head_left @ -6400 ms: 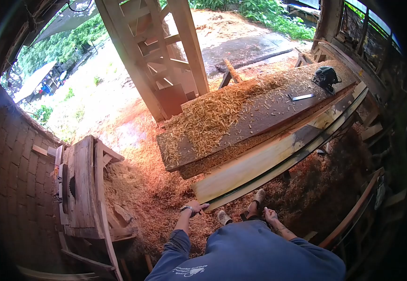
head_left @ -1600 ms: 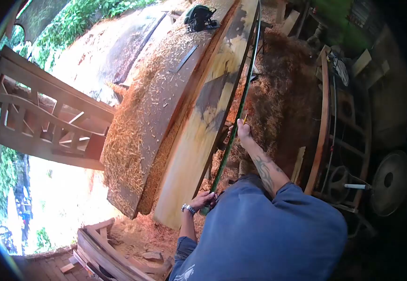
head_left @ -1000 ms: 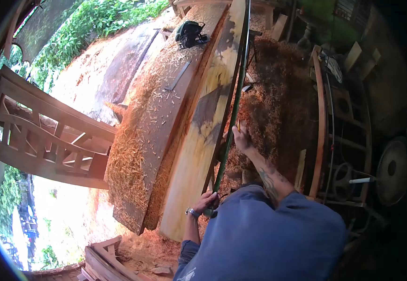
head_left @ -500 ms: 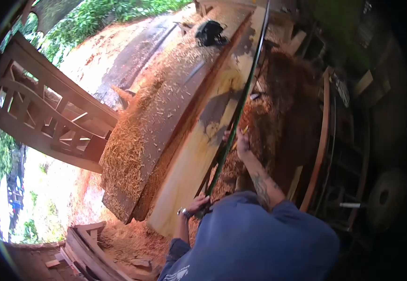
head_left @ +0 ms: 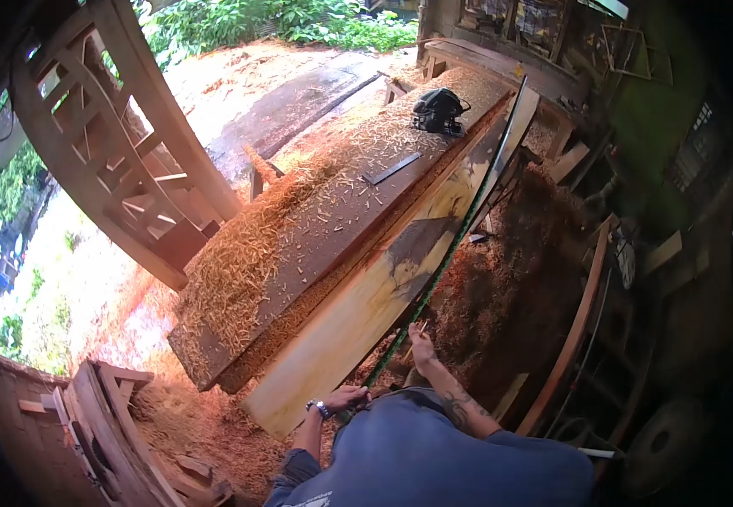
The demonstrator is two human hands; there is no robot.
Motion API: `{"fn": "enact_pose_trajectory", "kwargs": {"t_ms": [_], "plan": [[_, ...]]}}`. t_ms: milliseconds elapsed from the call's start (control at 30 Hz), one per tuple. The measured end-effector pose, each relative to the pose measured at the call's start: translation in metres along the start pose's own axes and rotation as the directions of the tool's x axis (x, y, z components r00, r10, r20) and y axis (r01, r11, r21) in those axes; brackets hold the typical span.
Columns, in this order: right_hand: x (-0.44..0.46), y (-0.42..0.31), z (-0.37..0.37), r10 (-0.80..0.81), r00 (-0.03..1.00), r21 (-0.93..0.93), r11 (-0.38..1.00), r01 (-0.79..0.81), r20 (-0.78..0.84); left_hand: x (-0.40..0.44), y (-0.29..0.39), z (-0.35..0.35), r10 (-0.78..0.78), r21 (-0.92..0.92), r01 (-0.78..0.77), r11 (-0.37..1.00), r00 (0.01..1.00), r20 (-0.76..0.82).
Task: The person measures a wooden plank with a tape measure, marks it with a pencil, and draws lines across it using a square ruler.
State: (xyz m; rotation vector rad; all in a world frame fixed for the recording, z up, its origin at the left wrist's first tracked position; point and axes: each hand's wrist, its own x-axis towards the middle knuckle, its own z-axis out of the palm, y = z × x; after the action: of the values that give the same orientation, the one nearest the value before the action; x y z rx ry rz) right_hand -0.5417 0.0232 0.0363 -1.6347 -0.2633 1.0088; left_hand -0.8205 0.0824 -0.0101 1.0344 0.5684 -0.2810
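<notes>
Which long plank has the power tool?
The power tool sits on the brown plank, heaped with wood shavings; the pale, dark-stained plank lies nearer the left hand.

Pale yellow board (head_left: 375,296) (blotched dark grey), green strip (head_left: 435,279)

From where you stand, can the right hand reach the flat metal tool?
Probably not without leaning or stepping: the right hand holds what looks like a pencil, and the green strip and pale plank lie between that hand and the metal tool.
</notes>
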Motion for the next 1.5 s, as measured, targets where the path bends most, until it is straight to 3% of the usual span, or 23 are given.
{"fn": "enact_pose_trajectory", "kwargs": {"t_ms": [67,100,167,267,333,400,467,600,700,733,800,900,967,1033,1100,1200,1300,1433,1467,1500], "plan": [[0.041,0.039,-0.002,-0.067,0.998,0.067,0.995,0.067,-0.008,-0.003,0.003,0.000,-0.011,0.000,0.011,1.000,1.000,0.015],[0.058,0.056,-0.005,-0.099,0.995,0.102,0.990,0.100,-0.016,0.002,-0.004,-0.002,0.033,0.121,-0.030,0.992,0.999,-0.021],[0.058,0.043,-0.006,-0.011,1.000,0.012,1.000,0.011,-0.018,0.000,-0.012,-0.006,-0.007,0.098,0.010,0.995,0.999,-0.033],[0.032,0.011,-0.010,-0.084,0.992,-0.162,0.982,0.099,0.096,-0.001,-0.028,-0.016,0.090,0.123,-0.096,0.988,0.994,0.055],[0.018,-0.007,-0.008,-0.117,0.976,-0.271,0.948,0.164,0.183,-0.017,-0.022,-0.009,0.074,0.130,-0.077,0.988,0.997,0.029],[0.015,-0.010,-0.011,-0.021,0.970,-0.393,0.912,0.118,0.243,-0.020,-0.032,-0.010,0.108,0.106,-0.110,0.988,0.994,0.020],[-0.001,-0.009,-0.006,-0.158,0.947,-0.263,0.936,0.233,0.279,-0.022,-0.037,-0.013,0.106,0.134,-0.106,0.985,0.994,0.007],[0.006,-0.031,0.007,-0.244,0.923,0.188,0.963,0.194,0.298,-0.025,-0.042,-0.012,0.069,0.150,-0.062,0.987,0.997,-0.040],[0.014,-0.036,0.016,-0.209,0.960,0.432,0.895,0.111,0.186,-0.027,-0.039,-0.008,0.089,0.098,-0.087,0.991,0.996,-0.017],[0.011,-0.038,0.020,-0.188,0.972,0.423,0.899,0.113,0.139,-0.034,-0.026,0.001,0.088,0.089,-0.083,0.993,0.995,-0.046],[0.037,0.003,0.015,-0.101,0.982,0.177,0.982,0.072,0.162,-0.032,-0.025,0.002,0.062,0.020,-0.062,0.998,0.998,-0.033],[0.037,0.075,0.034,-0.207,0.972,-0.019,0.977,0.211,0.111,-0.029,-0.021,0.005,0.114,0.018,-0.113,0.993,0.991,-0.071],[-0.032,0.021,0.037,-0.040,0.969,-0.107,0.992,0.068,0.242,-0.028,-0.016,0.005,0.146,0.029,-0.144,0.989,0.985,-0.089],[-0.017,0.057,0.027,-0.031,0.870,-0.180,0.974,0.137,0.492,-0.033,-0.010,0.009,0.136,0.015,-0.135,0.991,0.987,-0.084],[-0.014,0.071,0.023,-0.079,0.762,-0.181,0.951,0.251,0.643,-0.043,0.010,0.018,0.136,0.017,-0.135,0.991,0.981,-0.136],[-0.040,0.063,0.021,-0.240,0.627,-0.087,0.891,0.445,0.741,-0.037,0.000,0.019,0.143,-0.047,-0.151,0.987,0.980,-0.140],[-0.036,0.056,0.009,-0.204,0.745,-0.392,0.745,0.539,0.635,-0.033,0.001,0.021,0.176,-0.098,-0.193,0.976,0.971,-0.165],[-0.039,0.034,-0.006,-0.317,0.760,-0.392,0.708,0.587,0.567,-0.032,-0.003,0.024,0.210,-0.156,-0.242,0.958,0.958,-0.196],[-0.038,0.033,-0.009,-0.312,0.774,-0.341,0.762,0.550,0.552,-0.032,0.000,0.028,0.224,-0.209,-0.264,0.942,0.955,-0.196],[-0.035,0.033,-0.011,-0.411,0.748,-0.329,0.712,0.620,0.521,-0.033,0.001,0.033,0.233,-0.264,-0.281,0.923,0.952,-0.197]]}}
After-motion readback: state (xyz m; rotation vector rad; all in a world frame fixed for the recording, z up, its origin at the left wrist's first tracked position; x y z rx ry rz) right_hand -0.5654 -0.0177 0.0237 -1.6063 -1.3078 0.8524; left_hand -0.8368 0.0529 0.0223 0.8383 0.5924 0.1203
